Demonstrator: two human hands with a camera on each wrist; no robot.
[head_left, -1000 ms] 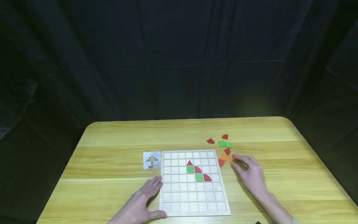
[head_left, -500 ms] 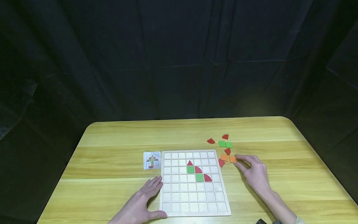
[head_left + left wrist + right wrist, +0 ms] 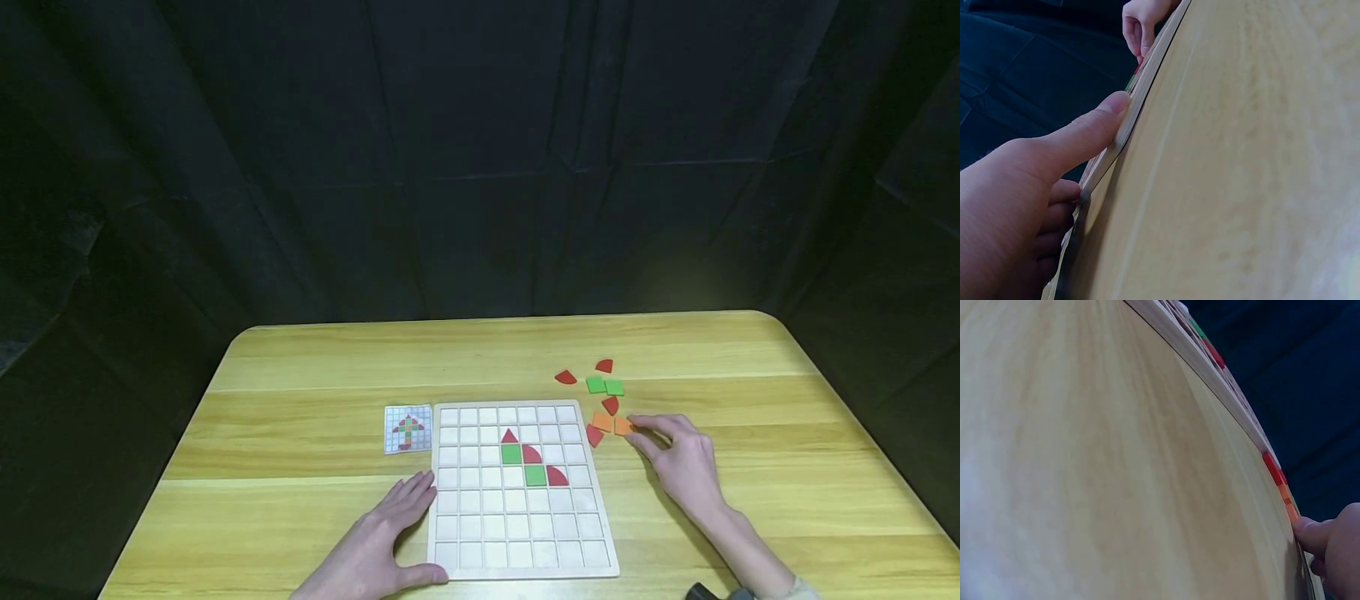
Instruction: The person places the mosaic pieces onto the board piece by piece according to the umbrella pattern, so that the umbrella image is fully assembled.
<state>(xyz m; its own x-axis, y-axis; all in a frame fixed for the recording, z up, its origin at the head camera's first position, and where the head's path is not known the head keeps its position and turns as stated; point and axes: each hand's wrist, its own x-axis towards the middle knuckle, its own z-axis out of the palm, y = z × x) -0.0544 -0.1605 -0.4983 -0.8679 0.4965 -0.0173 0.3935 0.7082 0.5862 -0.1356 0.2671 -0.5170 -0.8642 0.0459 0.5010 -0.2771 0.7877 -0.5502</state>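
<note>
In the head view, my left hand lies with extended fingers along the left edge of a white gridded board, its thumb at the near left corner. The left wrist view shows that thumb against the board's edge. On the board sit a red triangle, two green squares and two red quarter circles. Right of the board, my right hand pinches the right side of an orange square tile between thumb and forefinger. The right wrist view shows the thumb touching it.
A second orange square and several red quarter circles lie near the right hand, with two green squares behind. A small pattern card with an arrow-like picture lies left of the board on the wooden table.
My right hand has shifted slightly right, and the orange square beside its fingertips has moved a little the same way, apart from the other orange square. The left hand stays still.
</note>
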